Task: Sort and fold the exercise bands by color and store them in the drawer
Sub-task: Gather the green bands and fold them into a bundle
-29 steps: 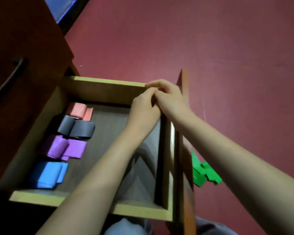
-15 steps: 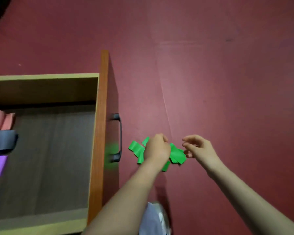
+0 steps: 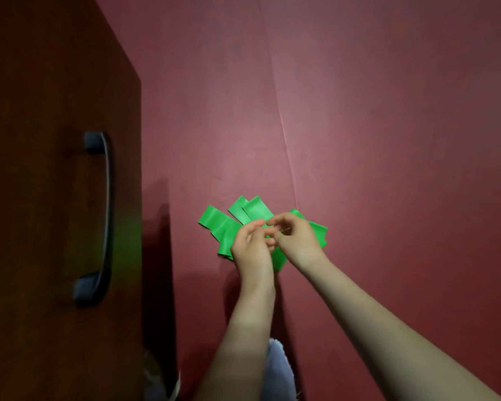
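Both forearms reach forward over the red floor (image 3: 359,140). Left hand (image 3: 250,247) and right hand (image 3: 297,240) meet over the green bands (image 3: 220,224), fingers curled and pinching at the pile; exact hold unclear. Bands lie fanned on the floor, right of the drawer front (image 3: 55,198). Likely thin, limp, light, slightly tacky; best pinched at the ends.

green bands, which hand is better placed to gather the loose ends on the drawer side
Left. The left hand already lies over the green bands nearest the drawer front; the right hand sits on the far side.
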